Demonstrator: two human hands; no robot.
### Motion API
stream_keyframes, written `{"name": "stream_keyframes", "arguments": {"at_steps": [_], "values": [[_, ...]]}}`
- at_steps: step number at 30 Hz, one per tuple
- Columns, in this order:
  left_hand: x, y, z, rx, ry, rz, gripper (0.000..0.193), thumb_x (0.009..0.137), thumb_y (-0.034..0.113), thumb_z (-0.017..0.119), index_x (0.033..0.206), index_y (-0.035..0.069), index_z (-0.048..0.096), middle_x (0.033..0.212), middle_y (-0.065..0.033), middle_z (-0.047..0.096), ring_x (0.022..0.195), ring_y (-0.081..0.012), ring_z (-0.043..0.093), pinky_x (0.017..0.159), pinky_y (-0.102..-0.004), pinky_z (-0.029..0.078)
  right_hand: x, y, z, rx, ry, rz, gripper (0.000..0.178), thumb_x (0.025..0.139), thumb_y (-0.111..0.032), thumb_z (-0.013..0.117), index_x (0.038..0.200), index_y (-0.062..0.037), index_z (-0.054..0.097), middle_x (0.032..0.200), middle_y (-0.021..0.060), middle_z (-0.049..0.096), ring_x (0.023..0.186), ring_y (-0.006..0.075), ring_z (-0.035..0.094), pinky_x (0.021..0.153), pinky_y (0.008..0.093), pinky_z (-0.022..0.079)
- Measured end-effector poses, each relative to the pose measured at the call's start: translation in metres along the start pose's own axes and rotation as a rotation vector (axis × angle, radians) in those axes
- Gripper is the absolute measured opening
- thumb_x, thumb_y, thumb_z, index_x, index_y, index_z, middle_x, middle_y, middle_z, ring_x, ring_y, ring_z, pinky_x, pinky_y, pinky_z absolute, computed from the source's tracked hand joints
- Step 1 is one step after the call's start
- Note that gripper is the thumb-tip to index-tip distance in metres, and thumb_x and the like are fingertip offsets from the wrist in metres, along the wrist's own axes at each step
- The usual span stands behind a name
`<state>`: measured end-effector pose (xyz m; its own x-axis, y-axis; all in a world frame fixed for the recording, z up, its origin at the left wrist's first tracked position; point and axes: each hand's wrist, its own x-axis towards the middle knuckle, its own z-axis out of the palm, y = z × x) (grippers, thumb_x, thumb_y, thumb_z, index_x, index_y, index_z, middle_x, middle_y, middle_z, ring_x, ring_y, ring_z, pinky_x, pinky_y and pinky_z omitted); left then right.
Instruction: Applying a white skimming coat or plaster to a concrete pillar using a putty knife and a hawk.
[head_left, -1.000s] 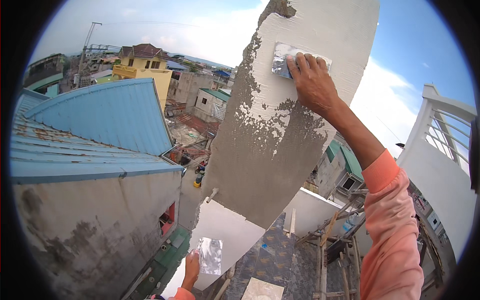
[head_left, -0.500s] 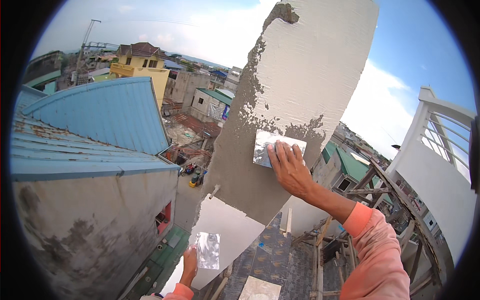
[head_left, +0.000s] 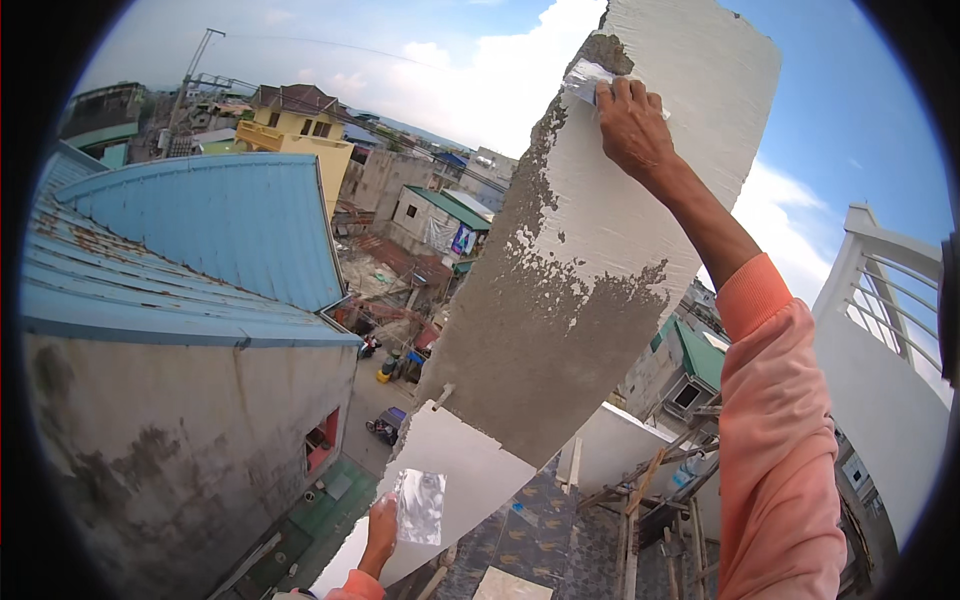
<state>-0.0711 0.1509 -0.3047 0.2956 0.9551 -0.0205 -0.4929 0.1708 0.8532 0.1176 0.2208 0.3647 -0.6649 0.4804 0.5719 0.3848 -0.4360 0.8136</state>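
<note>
A tall wall face [head_left: 545,350] rises before me, its upper part under a ridged white skim coat [head_left: 660,205], its middle bare grey cement. High on it, my right hand [head_left: 635,130] is closed on a flat metal putty blade [head_left: 587,80], pressed to the surface beside a small uncoated patch near the top left edge. The fingers cover much of that blade. Low down, my left hand [head_left: 380,530] grips the edge of a second rectangular metal plate [head_left: 421,508] with whitish smears, held before the white lower wall [head_left: 460,450].
A short pipe stub [head_left: 444,395] sticks out at the wall's left edge. Far below lie a street, a blue metal roof [head_left: 210,220] and houses. Wooden scaffold poles [head_left: 630,540] and a patterned tiled floor [head_left: 500,540] are beneath; a white railing wall [head_left: 880,370] stands right.
My right hand has carried its blade up the wall, from the grey area to near the top left edge. My left hand with its plate has hardly moved. The view has shifted slightly.
</note>
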Motion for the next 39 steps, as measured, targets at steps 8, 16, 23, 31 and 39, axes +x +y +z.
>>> {"name": "stream_keyframes", "arguments": {"at_steps": [8,16,23,31,39], "values": [[0.006,-0.005,-0.004,0.017,-0.017,-0.021,0.017,0.099,0.015,0.045,0.091,0.005,0.057,0.084,0.004,0.048,0.077,-0.0071,0.042,0.071,-0.0262,0.036,-0.052,-0.05,-0.009,0.082,-0.084,-0.086,0.044,0.088,-0.006,0.047,0.127,0.0148,0.047,0.124,0.0276,0.048,0.115,0.0365,0.049,0.099,0.0508,0.037],[0.005,-0.006,-0.006,-0.005,-0.004,-0.013,0.018,0.098,0.017,0.046,0.089,0.006,0.057,0.082,0.004,0.047,0.075,-0.0068,0.042,0.07,-0.0254,0.036,-0.148,-0.137,-0.04,0.159,-0.195,-0.222,0.05,0.088,-0.011,0.048,0.131,0.0152,0.043,0.126,0.0273,0.046,0.117,0.0349,0.049,0.1,0.0522,0.039],[0.0,-0.015,-0.016,-0.051,-0.02,-0.025,0.019,0.099,0.019,0.045,0.094,0.006,0.057,0.086,0.0032,0.051,0.078,-0.0074,0.046,0.074,-0.0252,0.039,-0.213,-0.17,-0.076,0.387,-0.301,-0.265,0.053,0.088,-0.009,0.047,0.136,0.0107,0.04,0.135,0.027,0.042,0.121,0.0367,0.047,0.104,0.0519,0.034],[-0.003,-0.015,-0.007,-0.121,0.037,-0.088,0.019,0.1,0.017,0.046,0.087,0.007,0.056,0.078,0.0056,0.046,0.071,-0.0055,0.041,0.066,-0.0246,0.035,-0.184,-0.036,-0.088,0.154,-0.136,0.087,0.056,0.084,0.001,0.051,0.137,0.0077,0.038,0.131,0.0231,0.043,0.122,0.036,0.043,0.105,0.0498,0.033],[0.003,-0.025,-0.004,-0.073,-0.019,-0.117,0.017,0.099,0.019,0.046,0.092,0.007,0.056,0.085,0.0038,0.048,0.079,-0.0067,0.044,0.072,-0.0257,0.038,-0.191,-0.006,-0.057,0.023,-0.246,-0.045,0.053,0.086,-0.002,0.049,0.136,0.0121,0.038,0.134,0.0273,0.042,0.125,0.0362,0.042,0.106,0.0509,0.032]]}}
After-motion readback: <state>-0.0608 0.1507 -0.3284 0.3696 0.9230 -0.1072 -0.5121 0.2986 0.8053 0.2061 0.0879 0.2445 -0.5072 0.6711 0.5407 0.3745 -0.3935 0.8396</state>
